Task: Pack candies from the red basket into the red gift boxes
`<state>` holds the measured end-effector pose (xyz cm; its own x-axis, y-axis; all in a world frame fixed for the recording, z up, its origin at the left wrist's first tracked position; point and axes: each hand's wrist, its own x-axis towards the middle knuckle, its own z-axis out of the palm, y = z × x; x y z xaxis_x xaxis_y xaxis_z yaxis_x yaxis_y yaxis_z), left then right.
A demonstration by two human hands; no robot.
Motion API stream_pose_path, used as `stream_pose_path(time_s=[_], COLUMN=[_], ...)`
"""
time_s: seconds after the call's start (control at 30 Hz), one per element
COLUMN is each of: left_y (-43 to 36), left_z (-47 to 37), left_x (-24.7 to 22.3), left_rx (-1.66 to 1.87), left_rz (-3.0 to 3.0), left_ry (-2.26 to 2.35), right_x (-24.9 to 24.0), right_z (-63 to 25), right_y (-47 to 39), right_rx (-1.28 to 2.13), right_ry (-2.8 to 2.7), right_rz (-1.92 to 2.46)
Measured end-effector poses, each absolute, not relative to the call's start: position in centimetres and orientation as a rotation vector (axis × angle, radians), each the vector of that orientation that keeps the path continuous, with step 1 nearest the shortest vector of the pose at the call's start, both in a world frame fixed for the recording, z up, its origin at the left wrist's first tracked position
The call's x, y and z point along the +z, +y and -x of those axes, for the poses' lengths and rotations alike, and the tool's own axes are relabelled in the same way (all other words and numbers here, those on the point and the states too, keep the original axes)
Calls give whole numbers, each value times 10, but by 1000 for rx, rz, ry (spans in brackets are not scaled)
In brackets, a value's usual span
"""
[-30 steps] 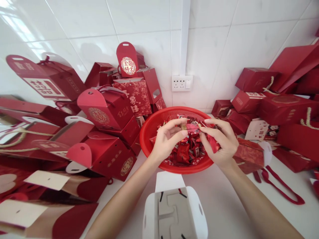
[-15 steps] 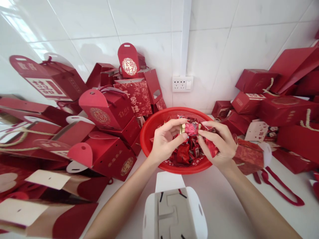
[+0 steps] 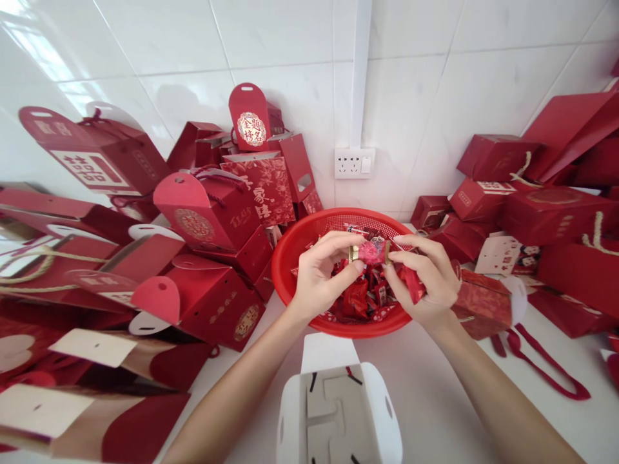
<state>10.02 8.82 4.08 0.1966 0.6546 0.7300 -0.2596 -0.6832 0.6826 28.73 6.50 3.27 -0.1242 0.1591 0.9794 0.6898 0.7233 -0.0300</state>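
Observation:
Between my two hands is a wrapped candy [image 3: 372, 251] in red and gold, held above a red plastic basket [image 3: 290, 290]. My left hand [image 3: 322, 274] pinches its left end between thumb and fingers. At the candy's right end, my right hand [image 3: 428, 277] grips with thumb and fingertips; another red wrapped piece [image 3: 413, 283] shows tucked in that palm. Many red-wrapped candies [image 3: 355, 299] lie in the basket below. Nearer to me stands an open box [image 3: 338, 412] with white flaps, its interlocked grey bottom visible and bare.
Red gift boxes [image 3: 207, 212] are piled on the left, some with rope handles. More red boxes [image 3: 556, 212] fill the right side. A red ribbon-like strap [image 3: 551, 370] lies on the white table at right. A wall socket [image 3: 354, 163] sits behind the basket.
Both hands stay in nearly the same place over the basket. The candy between them has turned slightly, and the fingers have shifted a little.

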Motion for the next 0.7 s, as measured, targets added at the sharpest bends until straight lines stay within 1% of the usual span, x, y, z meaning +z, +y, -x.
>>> stream_pose_path(time_s=[0.23,0.4,0.7], left_y=[87,87,85], left_z=[-100,-101,-101], left_x=[41,40,40], left_rx=[1666,1692,1656], left_rz=[-1809,-1833,-1906], left_ry=[388,449,492], right_x=[32,31,35], right_z=[-287,-288,-287], right_y=[69,69,67], right_rx=[-407,-386,-346], right_ry=[-1582,-1595,-1643], right_rz=[716,714,687])
